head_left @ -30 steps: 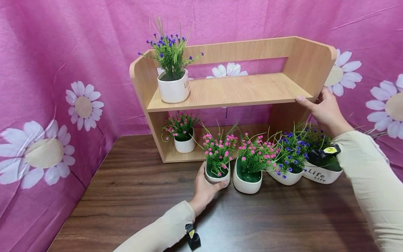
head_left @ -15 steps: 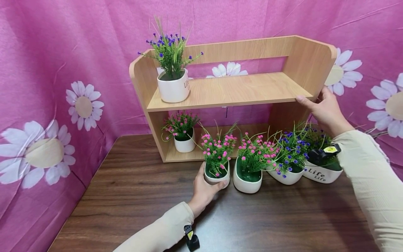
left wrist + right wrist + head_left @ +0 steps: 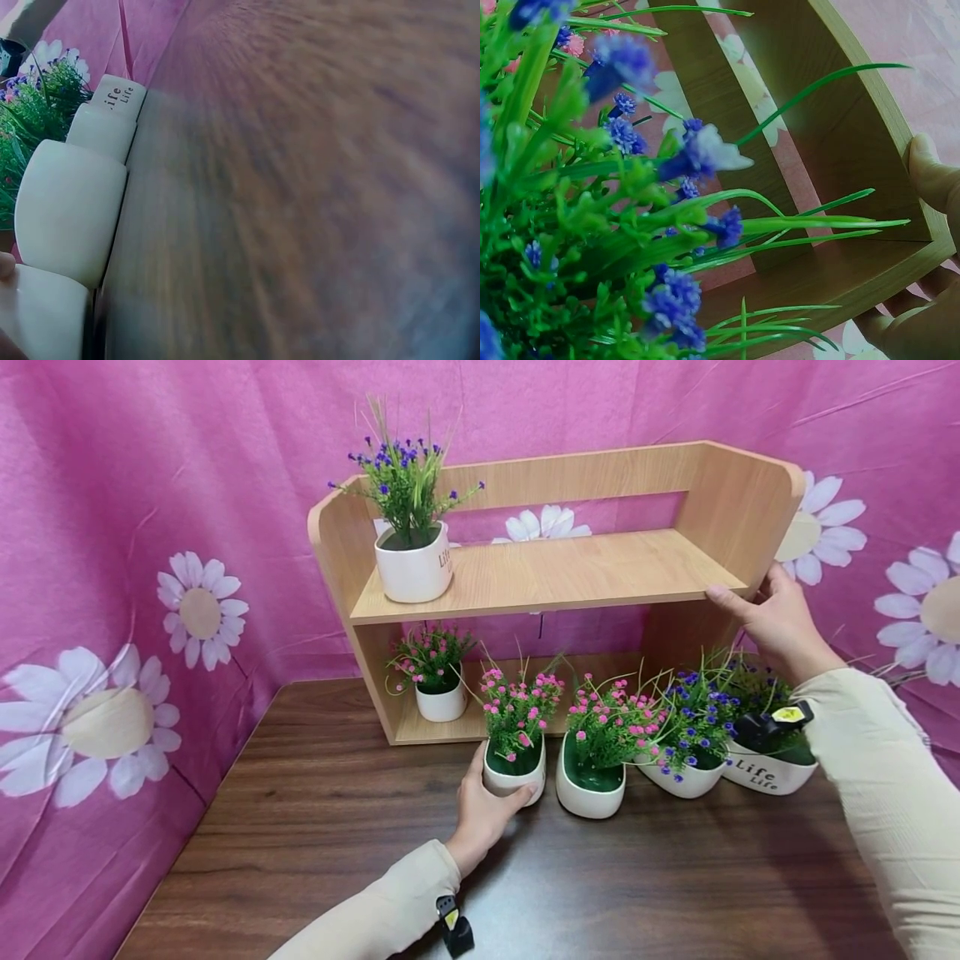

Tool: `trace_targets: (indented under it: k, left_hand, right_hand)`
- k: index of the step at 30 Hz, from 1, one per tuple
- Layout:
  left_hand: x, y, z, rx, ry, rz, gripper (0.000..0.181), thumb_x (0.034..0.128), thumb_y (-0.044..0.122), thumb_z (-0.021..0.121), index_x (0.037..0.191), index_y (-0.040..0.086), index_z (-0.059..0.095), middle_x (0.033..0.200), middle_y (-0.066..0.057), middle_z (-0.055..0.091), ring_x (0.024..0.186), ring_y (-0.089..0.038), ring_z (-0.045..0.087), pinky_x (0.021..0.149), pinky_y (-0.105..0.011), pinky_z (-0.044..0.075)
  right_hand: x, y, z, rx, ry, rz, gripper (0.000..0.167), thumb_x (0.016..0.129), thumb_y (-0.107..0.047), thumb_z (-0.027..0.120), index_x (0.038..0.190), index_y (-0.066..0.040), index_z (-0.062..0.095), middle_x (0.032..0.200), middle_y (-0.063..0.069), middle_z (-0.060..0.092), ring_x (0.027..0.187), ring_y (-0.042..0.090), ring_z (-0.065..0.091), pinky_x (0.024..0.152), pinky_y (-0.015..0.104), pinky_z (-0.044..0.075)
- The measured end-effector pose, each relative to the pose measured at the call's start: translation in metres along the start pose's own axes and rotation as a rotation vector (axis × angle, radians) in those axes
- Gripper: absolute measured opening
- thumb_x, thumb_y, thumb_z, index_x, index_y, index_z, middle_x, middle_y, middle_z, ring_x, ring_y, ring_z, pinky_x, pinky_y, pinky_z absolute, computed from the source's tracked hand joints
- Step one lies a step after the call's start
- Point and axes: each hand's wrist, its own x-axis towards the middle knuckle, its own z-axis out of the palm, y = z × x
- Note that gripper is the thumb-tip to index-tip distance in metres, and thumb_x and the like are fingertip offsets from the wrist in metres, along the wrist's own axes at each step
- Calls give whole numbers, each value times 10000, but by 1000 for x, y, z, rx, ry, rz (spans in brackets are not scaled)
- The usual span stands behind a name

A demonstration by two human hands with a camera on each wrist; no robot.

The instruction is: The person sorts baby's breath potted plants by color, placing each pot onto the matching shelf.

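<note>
In the head view my left hand [image 3: 483, 814] holds a white flowerpot [image 3: 513, 781] with pink artificial flowers, fingers on its left side and thumb across its front. That pot stands in front of the wooden shelf [image 3: 555, 568]. My right hand [image 3: 780, 622] grips the shelf's right side, its thumb at the front edge of the upper board and its other fingers partly hidden behind the side panel. In the left wrist view the held white pot [image 3: 45, 311] shows at the lower left with a fingertip on it. Blue flowers [image 3: 682, 300] fill much of the right wrist view.
Right of the held pot stand another pink-flowered pot [image 3: 591, 797], a blue-flowered pot [image 3: 682, 781] and a pot marked "Life" [image 3: 772, 777]. A blue-flowered pot [image 3: 412, 572] sits on the upper board, a pink-flowered pot [image 3: 441, 703] below it. Dark wooden table [image 3: 300, 843] underneath.
The held pot has shifted slightly left with my left hand, widening the gap to the pot beside it. My right hand keeps its grip on the shelf.
</note>
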Motion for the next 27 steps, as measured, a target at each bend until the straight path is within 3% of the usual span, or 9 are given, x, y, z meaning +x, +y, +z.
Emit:
trace_targets:
  k: [11, 15, 21, 27]
  left_hand:
    - [-1, 0, -2, -41, 30, 15, 887, 644, 187, 869, 1417, 100, 445, 1282, -97, 599, 1151, -224, 547, 1023, -394, 412]
    - [1, 4, -2, -19, 48, 45, 882, 654, 221, 862, 1422, 116, 442, 1282, -96, 602, 1139, -237, 558, 1000, -407, 432]
    - [12, 10, 1, -3, 86, 68, 904, 657, 244, 855, 1425, 44, 424, 1313, -155, 576, 1165, -291, 549, 1018, -441, 423]
    - [33, 15, 6, -2, 145, 74, 902, 660, 217, 838, 1428, 19, 410, 1318, -187, 564, 1170, -310, 543, 1023, -446, 420]
  right_hand:
    - [-1, 0, 1, 2, 3, -8, 701, 924, -288, 623, 1506, -241, 235, 1508, 68, 325, 1311, 135, 370, 1127, 251, 292]
    - [-2, -1, 0, 4, 2, -3, 703, 926, -293, 619, 1508, -245, 227, 1512, 70, 317, 1316, 137, 363, 1130, 257, 288]
    - [-2, -1, 1, 6, 8, -6, 694, 927, -278, 620, 1504, -241, 236, 1500, 76, 325, 1307, 133, 370, 1105, 218, 312]
    - [-1, 0, 2, -9, 8, -17, 699, 924, -270, 627, 1504, -227, 239, 1491, 90, 331, 1298, 136, 380, 1069, 177, 340]
